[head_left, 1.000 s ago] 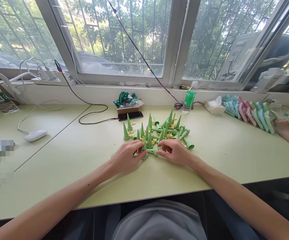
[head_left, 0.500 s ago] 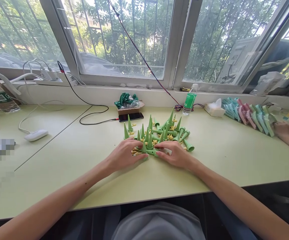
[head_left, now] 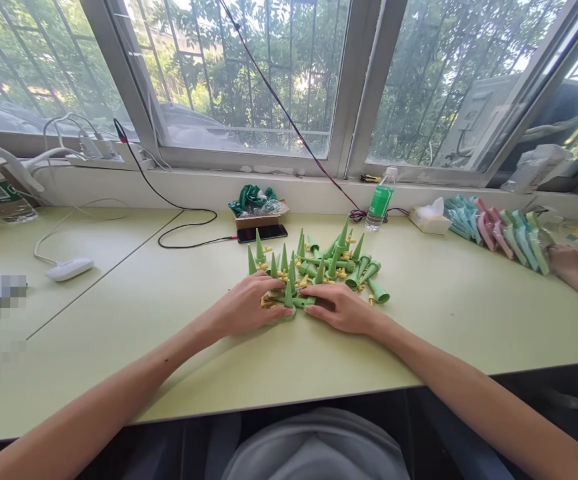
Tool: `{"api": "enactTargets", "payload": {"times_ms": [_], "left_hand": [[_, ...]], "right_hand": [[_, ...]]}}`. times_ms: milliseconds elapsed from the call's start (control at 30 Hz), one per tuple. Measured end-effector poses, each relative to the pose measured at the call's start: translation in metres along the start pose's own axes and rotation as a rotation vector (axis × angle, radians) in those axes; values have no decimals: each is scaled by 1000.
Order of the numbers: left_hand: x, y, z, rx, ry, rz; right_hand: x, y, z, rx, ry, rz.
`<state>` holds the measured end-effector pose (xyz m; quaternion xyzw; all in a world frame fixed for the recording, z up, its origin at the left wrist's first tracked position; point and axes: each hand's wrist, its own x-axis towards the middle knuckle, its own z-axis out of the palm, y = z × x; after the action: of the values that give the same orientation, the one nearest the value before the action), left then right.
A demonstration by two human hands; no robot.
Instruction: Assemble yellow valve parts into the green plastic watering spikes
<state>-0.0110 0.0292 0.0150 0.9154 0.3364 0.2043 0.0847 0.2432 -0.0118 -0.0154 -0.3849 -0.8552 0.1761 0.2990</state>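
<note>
A pile of green plastic plant-watering spikes with small yellow valves stands and lies on the table before me. My left hand is cupped at the pile's near left, fingers and thumb apart around an upright green cone. Its thumb touches the cone's base; some yellow valves lie partly hidden by its palm. My right hand rests at the near right, curved with a gap between thumb and fingers. Its fingertips meet a green spike lying flat. Neither hand plainly grips a piece.
Behind the pile lie a phone on a cable and a small box with green wrapping. A water bottle and tissue pack stand farther right. Another person's hand touches bagged coloured pieces. A white mouse lies left.
My right hand has shifted slightly left, towards my left hand. Several upright cones between the hands have moved a little left. The left hand has hardly moved.
</note>
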Motion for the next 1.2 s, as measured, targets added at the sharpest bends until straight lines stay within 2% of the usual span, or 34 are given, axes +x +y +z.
{"api": "enactTargets", "payload": {"times_ms": [167,433,667,833,1200], "left_hand": [[0,-2,0,-7,8,-26],[-1,-4,6,-93,-40,61],[0,-6,8,-137,-2,71],[1,-4,8,-58,-64,39],[0,-3,7,-76,-27,49]], "right_hand": [[3,1,1,-8,-6,-5],[3,-2,7,-35,91,-64],[14,0,8,-127,-27,-192],[20,-1,9,-169,-56,-173],[20,-1,14,-233,-44,-141]]}}
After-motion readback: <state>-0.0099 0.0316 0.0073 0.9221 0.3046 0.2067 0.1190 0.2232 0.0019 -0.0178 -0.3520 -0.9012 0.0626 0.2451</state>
